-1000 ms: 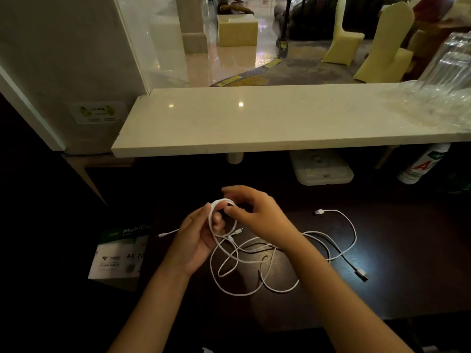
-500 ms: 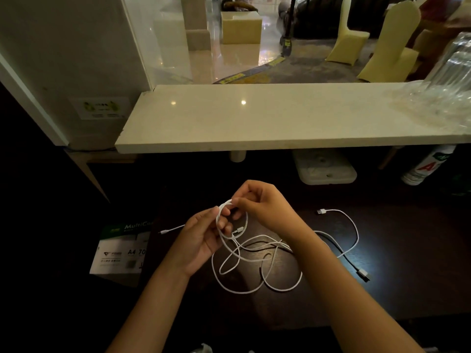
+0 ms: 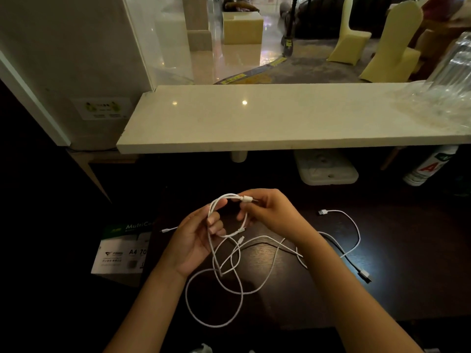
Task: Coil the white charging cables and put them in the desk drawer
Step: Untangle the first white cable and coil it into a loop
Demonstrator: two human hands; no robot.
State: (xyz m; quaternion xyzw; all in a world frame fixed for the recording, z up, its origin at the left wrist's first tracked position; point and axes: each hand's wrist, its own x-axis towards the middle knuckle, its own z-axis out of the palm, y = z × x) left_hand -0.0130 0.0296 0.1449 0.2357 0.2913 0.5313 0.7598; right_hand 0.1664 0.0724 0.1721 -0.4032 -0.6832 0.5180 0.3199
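Nearest the camera, two bare forearms reached in over the dark worktop, where most of the white charging cables lay in loose, tangled loops — none of them in a drawer, and no drawer showed. A trailing run crossed to the right, ending in a plug near the right forearm and another plug farther back.

Above the tangle the left hand held a small coil upright, fingers curled round its left side with the thumb pressed on the strands. The right hand pinched the cable at a white connector on the top of the coil, its grip narrow and closed on the cord. A second before, that hand had been laid over the loop with the connector unseen; half a second before, the fingers were bunched at the top of the loop. Now the connector stood clear between the fingertips, pointing right, and the coil looked a little larger. A short end stuck out to the left of the left hand, much as before.

Left of the worktop stood a box of A4 paper. Beyond, under a pale stone counter, lay a whitish plastic piece and a white bottle. On the counter's right end sat clear plastic packaging — and past the glass, cream-covered chairs.
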